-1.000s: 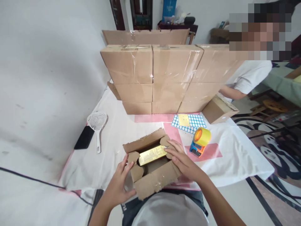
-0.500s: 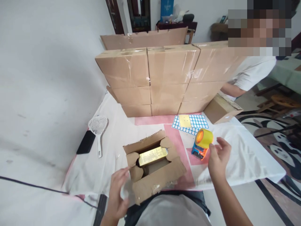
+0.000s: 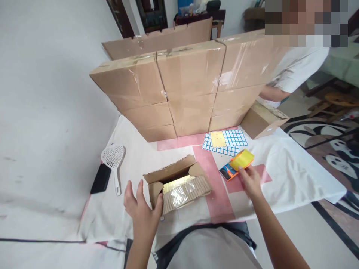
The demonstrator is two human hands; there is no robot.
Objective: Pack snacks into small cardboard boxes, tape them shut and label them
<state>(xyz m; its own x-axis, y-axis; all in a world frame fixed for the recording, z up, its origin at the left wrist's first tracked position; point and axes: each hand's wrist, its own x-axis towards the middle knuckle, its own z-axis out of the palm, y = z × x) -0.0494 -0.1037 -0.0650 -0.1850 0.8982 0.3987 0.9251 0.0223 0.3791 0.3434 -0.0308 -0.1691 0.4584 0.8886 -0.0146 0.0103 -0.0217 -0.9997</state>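
Note:
A small cardboard box (image 3: 153, 193) stands near the table's front edge with its near flap (image 3: 185, 194) folded inward over the opening. Inside it, partly covered by that flap, lies a yellow-gold carton (image 3: 179, 183). My left hand (image 3: 144, 209) is at the box's left end, fingers spread, its thumb against the edge of the near flap. To the right, my right hand (image 3: 250, 181) grips a tape dispenser (image 3: 234, 166) with a yellow tape roll and an orange and blue body. The dispenser is tilted, its blade end pointing left; some of my fingers are hidden.
A wall of stacked cardboard boxes (image 3: 187, 86) crosses the back. Label sheets (image 3: 232, 139) lie before it, with another box (image 3: 260, 117) at right. A white slotted skimmer (image 3: 113, 158) and a black flat object (image 3: 100, 178) lie left. Another person's arm (image 3: 273, 93) shows behind.
The box's near flap has folded over the carton. My left hand has spread its fingers beside the box. My right hand has taken hold of the tape dispenser, which has tipped over.

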